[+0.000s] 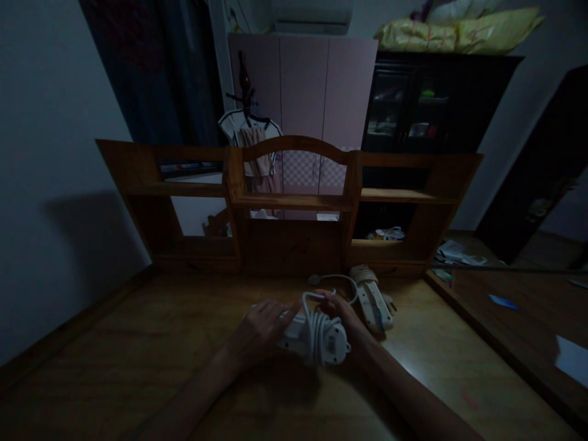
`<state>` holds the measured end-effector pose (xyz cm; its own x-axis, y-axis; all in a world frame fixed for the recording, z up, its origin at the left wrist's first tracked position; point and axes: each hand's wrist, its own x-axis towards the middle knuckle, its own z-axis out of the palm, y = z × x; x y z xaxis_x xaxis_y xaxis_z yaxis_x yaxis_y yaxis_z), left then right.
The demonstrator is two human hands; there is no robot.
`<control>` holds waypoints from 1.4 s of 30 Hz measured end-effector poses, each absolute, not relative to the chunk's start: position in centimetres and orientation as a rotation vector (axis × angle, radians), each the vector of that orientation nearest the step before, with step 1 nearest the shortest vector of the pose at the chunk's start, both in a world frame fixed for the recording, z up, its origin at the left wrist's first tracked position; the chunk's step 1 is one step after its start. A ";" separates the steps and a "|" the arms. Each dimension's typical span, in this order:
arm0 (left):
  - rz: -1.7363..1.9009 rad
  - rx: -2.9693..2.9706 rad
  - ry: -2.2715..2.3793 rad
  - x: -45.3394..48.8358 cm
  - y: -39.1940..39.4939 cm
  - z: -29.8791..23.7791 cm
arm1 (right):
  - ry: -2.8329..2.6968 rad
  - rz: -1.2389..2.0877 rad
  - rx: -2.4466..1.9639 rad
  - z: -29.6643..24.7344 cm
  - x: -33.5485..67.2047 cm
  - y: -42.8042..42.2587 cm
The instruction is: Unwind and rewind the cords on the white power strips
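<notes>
A white power strip (294, 334) is held just above the wooden desk, its underside facing up. Its white cord (316, 337) is wound in several loops round the right end. My left hand (264, 324) grips the strip's left part, fingers over the far side. My right hand (337, 306) is closed on the cord behind the coils; its lower fingers are partly hidden by the strip. From there the cord's free end curves away to a plug (314, 280) lying on the desk. Right of my right hand lies a second power strip (373, 306), its cord wrapped round its far end.
A wooden shelf unit (294, 201) stands along the desk's (193, 367) back edge. To the right, a lower wooden surface (496, 331) bears a blue card (503, 302) and a white sheet (572, 360). A wall (55, 184) borders the left. The room is dim.
</notes>
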<state>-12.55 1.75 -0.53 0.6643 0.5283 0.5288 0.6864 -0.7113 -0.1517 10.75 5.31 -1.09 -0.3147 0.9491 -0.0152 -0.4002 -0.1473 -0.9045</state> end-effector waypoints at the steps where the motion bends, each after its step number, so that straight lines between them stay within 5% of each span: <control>1: -0.618 -2.550 -1.009 -12.4 1.8 -0.5 | -0.999 1.674 -0.778 -1.0 10.8 5.4; 13: -0.757 -2.219 -1.800 -12.9 3.2 -1.7 | -0.956 1.538 -0.600 -2.1 12.3 7.1; 22: -1.303 -1.964 -2.303 -13.2 3.8 -1.4 | -0.832 1.628 -0.651 -2.7 11.4 7.4; 35: -2.019 -2.016 -2.045 -12.7 3.5 -1.9 | -1.650 1.226 -0.957 -0.3 10.2 2.9; 42: -2.000 -2.101 -2.115 -12.3 2.5 -1.0 | -1.853 1.296 -0.975 -0.4 8.4 -0.3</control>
